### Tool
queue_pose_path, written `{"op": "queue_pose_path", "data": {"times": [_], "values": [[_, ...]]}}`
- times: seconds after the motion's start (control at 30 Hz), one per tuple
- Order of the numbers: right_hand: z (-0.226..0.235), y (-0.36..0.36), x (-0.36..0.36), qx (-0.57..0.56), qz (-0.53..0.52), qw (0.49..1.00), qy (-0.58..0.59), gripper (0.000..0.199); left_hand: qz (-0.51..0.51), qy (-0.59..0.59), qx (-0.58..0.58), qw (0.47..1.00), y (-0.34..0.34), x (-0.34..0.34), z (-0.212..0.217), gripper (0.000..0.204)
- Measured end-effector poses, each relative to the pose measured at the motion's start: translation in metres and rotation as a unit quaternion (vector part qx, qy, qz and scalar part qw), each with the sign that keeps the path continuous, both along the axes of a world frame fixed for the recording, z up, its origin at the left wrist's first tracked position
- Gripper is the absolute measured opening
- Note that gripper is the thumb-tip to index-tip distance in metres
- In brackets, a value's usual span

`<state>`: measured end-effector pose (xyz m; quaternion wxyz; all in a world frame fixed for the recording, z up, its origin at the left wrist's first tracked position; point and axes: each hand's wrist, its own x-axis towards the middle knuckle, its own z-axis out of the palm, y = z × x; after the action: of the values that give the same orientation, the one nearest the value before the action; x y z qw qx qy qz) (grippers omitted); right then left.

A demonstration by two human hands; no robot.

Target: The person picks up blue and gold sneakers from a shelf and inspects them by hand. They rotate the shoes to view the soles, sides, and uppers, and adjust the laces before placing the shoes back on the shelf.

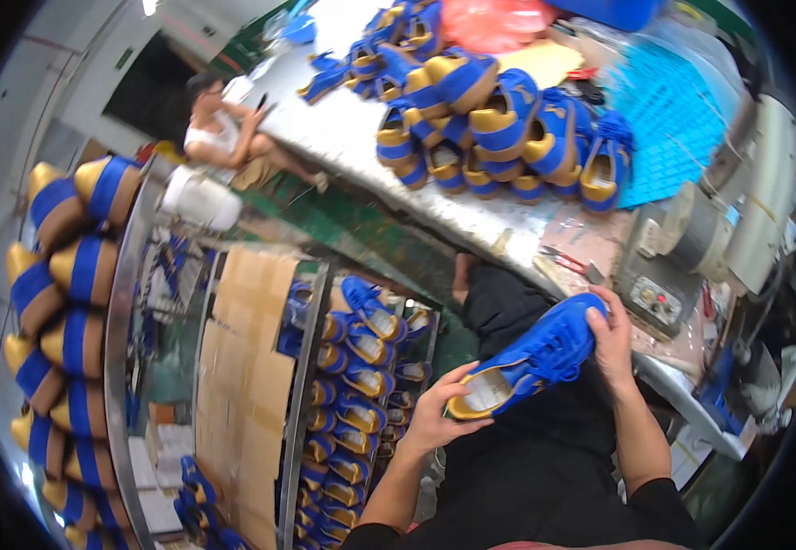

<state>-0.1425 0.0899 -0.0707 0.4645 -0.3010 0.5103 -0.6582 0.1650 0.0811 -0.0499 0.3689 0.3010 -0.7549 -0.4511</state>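
Above my lap I hold one blue lace-up shoe with a yellow lining and heel. It lies tilted, its opening facing up and its toe pointing to the upper right. My left hand grips the heel end, thumb and fingers on either side. At the toe, my right hand is wrapped round the front of the shoe. Blue laces cross its top, and a pale insole shows inside. On the table ahead, a heap of similar blue and yellow shoes is piled up.
A metal table bears red-handled pliers, a blue textured sheet and a pink plastic bag. A machine stands at right. Racks of shoes and stacked shoes fill the left. A person sits beyond.
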Motion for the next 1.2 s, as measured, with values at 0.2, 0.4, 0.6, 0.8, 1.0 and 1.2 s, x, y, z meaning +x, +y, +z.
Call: {"op": "queue_pose_path", "data": {"times": [0.2,0.4,0.6,0.8,1.0,1.2], "values": [[-0.019,-0.004,-0.012,0.081,-0.035,0.992,-0.089,0.053,0.006,-0.046,-0.115,0.992,0.001,-0.011,0.014,0.063],[-0.046,0.035,-0.03,0.164,-0.007,0.985,-0.053,0.06,0.03,0.013,-0.161,0.986,-0.048,-0.06,0.022,0.071],[-0.071,0.087,-0.018,0.204,0.038,0.977,-0.054,0.037,0.089,0.074,-0.261,0.958,-0.109,-0.16,0.029,0.072],[-0.065,0.099,-0.018,0.193,0.04,0.98,0.011,0.024,0.196,-0.039,-0.106,0.974,-0.191,-0.289,0.058,0.069],[-0.056,0.096,-0.016,0.197,0.059,0.977,0.051,0.021,0.194,0.006,-0.125,0.973,-0.18,-0.271,0.053,0.067],[-0.069,0.085,0.001,0.181,0.058,0.968,0.166,0.017,0.198,-0.039,-0.042,0.979,-0.044,-0.057,-0.019,0.037]]}}
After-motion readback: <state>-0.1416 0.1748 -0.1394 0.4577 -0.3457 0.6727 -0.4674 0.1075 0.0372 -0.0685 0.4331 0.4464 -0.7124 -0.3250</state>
